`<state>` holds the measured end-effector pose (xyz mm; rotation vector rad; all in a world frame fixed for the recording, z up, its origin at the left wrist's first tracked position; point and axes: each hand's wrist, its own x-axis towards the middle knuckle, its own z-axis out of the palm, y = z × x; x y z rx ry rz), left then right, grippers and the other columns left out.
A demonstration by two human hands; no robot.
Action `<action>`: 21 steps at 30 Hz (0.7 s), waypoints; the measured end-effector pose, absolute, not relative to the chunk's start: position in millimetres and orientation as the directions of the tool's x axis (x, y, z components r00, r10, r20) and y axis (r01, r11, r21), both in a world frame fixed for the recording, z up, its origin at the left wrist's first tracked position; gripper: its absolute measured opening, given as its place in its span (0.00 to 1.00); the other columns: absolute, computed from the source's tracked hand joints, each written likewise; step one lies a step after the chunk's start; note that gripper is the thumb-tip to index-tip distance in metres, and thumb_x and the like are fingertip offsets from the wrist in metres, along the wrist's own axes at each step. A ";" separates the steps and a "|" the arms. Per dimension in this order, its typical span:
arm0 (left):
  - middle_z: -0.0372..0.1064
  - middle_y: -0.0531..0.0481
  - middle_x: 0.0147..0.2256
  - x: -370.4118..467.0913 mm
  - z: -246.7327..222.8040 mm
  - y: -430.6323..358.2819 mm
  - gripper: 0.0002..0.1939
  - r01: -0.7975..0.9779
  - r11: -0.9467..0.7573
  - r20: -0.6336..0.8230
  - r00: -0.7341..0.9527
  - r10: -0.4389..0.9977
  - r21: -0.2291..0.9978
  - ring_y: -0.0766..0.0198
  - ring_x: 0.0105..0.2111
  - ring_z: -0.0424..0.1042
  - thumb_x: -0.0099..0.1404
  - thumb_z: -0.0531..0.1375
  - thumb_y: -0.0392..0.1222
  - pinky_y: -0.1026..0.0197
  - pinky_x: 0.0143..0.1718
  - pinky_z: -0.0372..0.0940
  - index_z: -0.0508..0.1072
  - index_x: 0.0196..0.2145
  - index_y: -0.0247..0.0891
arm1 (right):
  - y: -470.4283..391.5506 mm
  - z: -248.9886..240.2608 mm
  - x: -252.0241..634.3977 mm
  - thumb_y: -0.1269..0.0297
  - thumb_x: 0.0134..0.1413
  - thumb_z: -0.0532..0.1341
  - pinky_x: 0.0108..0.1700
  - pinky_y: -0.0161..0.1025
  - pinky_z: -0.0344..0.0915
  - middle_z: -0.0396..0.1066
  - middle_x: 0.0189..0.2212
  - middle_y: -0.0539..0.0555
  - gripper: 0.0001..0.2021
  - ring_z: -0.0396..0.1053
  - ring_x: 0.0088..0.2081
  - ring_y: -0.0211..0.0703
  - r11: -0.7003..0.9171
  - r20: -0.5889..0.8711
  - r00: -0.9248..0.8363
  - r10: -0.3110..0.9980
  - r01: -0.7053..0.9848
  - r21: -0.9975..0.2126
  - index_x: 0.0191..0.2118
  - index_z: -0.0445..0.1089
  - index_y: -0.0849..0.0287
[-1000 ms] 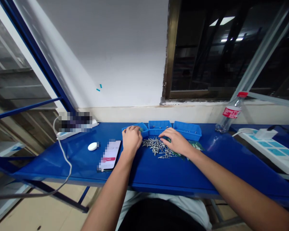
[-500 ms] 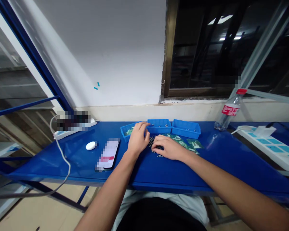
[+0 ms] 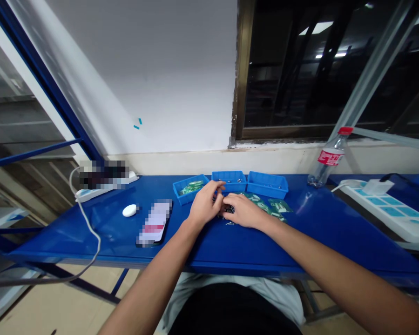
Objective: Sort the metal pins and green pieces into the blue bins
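Observation:
Over the blue table, my left hand [image 3: 206, 203] has its fingers bent inward, meeting the fingertips of my right hand [image 3: 246, 211]. Both hands look closed, and whatever lies between the fingertips is too small to make out. Beneath them is a pile of small dark screw-like pieces [image 3: 228, 209], mostly covered by my fingers. A few light, thin pieces [image 3: 230, 223] lie just in front of it. Small green-and-clear plastic bags [image 3: 279, 205] spread out beside my right hand. A blue bin [image 3: 182, 199] with similar bags stands behind my left hand.
Two more blue bins, a middle one [image 3: 229, 176] and a right one [image 3: 267, 190], hold a few small metal pieces. A phone [image 3: 157, 221] and a white oval object [image 3: 129, 211] lie left. A bottle [image 3: 327, 160] and a power strip [image 3: 393, 209] stand right.
My left hand has moved right and slightly down, uncovering more of the left bin. Its fingers now meet those of my right hand over the pile. The view has shifted slightly.

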<state>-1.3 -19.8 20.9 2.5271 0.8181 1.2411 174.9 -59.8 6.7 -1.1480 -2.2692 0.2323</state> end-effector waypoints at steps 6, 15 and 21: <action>0.75 0.45 0.46 -1.6 22.3 -19.3 0.19 0.394 -0.817 0.666 0.477 0.573 0.421 0.57 0.47 0.75 0.69 0.53 0.31 0.55 0.51 0.68 0.71 0.55 0.40 | -62.0 9.0 175.4 0.70 0.57 0.67 0.45 0.41 0.65 0.77 0.35 0.54 0.02 0.72 0.40 0.47 0.629 0.426 -0.473 0.772 0.665 -0.402 0.35 0.76 0.57; 0.75 0.46 0.45 -2.0 22.0 -20.8 0.18 0.397 -0.814 0.675 0.461 0.576 0.424 0.58 0.45 0.75 0.69 0.53 0.30 0.57 0.49 0.68 0.71 0.54 0.39 | -58.3 1.2 174.7 0.70 0.58 0.66 0.50 0.45 0.65 0.76 0.37 0.55 0.03 0.69 0.45 0.49 0.724 0.424 -0.592 0.685 0.618 -0.307 0.36 0.77 0.56; 0.76 0.46 0.45 -2.7 21.3 -21.1 0.16 0.398 -0.807 0.664 0.462 0.588 0.437 0.60 0.44 0.75 0.70 0.53 0.31 0.58 0.47 0.69 0.72 0.53 0.39 | -58.7 -1.4 170.3 0.70 0.56 0.66 0.50 0.45 0.65 0.74 0.35 0.55 0.02 0.68 0.45 0.50 0.685 0.449 -0.532 0.717 0.657 -0.316 0.33 0.73 0.57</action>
